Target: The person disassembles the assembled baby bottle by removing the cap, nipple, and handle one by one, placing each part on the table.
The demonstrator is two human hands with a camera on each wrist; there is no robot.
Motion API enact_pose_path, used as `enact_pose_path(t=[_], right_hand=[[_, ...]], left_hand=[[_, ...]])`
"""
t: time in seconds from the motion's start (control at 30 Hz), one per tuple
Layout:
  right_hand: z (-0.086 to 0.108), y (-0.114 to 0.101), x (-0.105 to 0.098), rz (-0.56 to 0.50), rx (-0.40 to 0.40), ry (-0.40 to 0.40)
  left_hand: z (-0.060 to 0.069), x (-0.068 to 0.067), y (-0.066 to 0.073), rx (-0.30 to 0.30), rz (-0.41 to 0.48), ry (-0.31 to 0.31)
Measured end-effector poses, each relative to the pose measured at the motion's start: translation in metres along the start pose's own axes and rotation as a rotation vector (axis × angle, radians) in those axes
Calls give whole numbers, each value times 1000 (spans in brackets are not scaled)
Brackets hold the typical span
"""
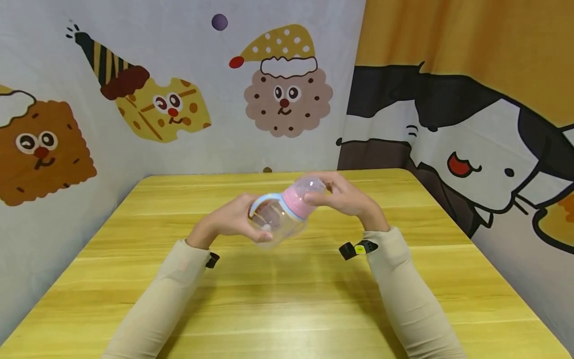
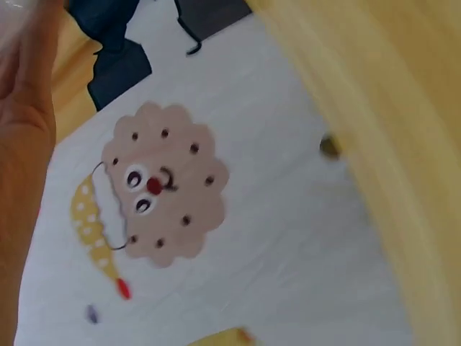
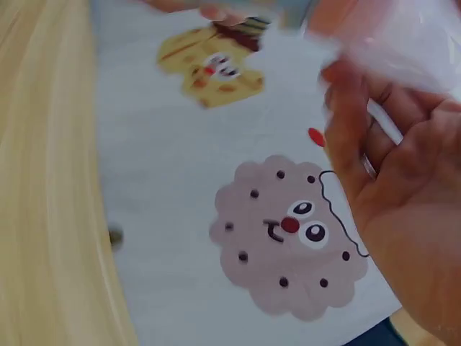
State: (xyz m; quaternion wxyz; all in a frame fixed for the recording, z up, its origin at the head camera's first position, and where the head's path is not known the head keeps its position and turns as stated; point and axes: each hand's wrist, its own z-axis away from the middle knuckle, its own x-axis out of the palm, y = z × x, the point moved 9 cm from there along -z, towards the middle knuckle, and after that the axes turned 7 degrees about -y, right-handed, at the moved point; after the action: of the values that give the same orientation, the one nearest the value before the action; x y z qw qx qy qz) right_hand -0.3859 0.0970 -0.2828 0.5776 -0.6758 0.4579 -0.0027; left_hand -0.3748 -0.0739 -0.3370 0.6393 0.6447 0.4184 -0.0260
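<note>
Baby bottle point(image 1: 279, 223) is between my two hands, over the middle of the surface point(image 1: 269, 309), tilted, top end leaning to my right. Looks lifted off the wood; base contact not clear. Body is see-through, pale thing inside near the bottom, too blurred to name.

Why like this: one hand per end, probably so the body stays steady while the top is handled. Tilt likely just suits both wrists, top end sitting nearest my right fingers. Blue-white handle point(image 1: 264, 198) is on my left side.

Left grip point(image 1: 233, 217): closed around the lower body, thumb laid across the near wall by the base. Other fingers go behind, mostly hidden, so can't tell if any hook the handle. Spread about as wide as the body.

Right grip point(image 1: 344, 196): narrower, gripping the top end, thumb against the pink collar point(image 1: 293, 203), fingers bent round the far side by the clear cap point(image 1: 313, 185). Exact finger contact on cap or collar: can't tell, right wrist view is smeared there. Left wrist view barely catches the bottle.
</note>
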Motion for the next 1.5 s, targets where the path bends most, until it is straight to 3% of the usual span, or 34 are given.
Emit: enact_pose_path(t=[0.13, 0.43, 0.7, 0.97, 1.27, 1.5], right_hand=[[3, -15, -7, -12, -62, 23], [6, -17, -15, 45, -23, 52], [12, -22, -28, 25, -79, 119], [13, -19, -33, 30, -56, 148], [22, -27, -53, 42, -156, 308], [27, -30, -62, 75, -178, 388]], left_hand=[[-3, 2, 7, 26, 96, -29], [-3, -2, 9, 6, 80, 3], [-1, -8, 3, -16, 33, 34], [2, -11, -1, -33, 31, 45], [6, -21, -1, -12, 18, 65], [11, -28, -1, -33, -2, 88]])
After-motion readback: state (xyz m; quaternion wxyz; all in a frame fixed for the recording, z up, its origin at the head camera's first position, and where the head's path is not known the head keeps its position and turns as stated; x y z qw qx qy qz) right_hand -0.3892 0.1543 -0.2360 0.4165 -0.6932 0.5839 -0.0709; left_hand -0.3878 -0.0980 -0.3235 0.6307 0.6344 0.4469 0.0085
